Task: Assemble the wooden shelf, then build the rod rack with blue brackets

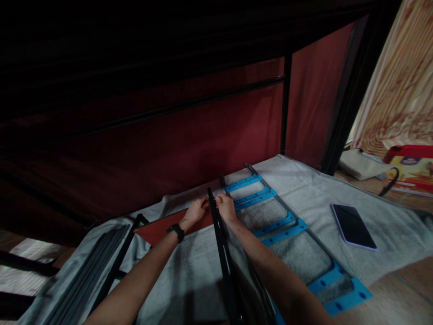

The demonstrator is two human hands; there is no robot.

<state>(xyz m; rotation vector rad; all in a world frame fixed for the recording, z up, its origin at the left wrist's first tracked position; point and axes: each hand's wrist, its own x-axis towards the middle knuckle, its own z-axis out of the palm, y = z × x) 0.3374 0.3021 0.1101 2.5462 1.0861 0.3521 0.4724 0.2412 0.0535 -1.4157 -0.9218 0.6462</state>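
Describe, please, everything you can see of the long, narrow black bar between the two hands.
The long, narrow black bar looks like metal, straight and smooth, with small bright glints toward its near end. Its far tip shows just beyond the hands; its near end runs down to the bottom edge of the picture. A flat red-brown board lies to its left. The bare left hand and bare right hand are at opposite sides of its far part; exact finger contact is too dim to tell.

Grey cloth, blue brackets, phone, dark rods
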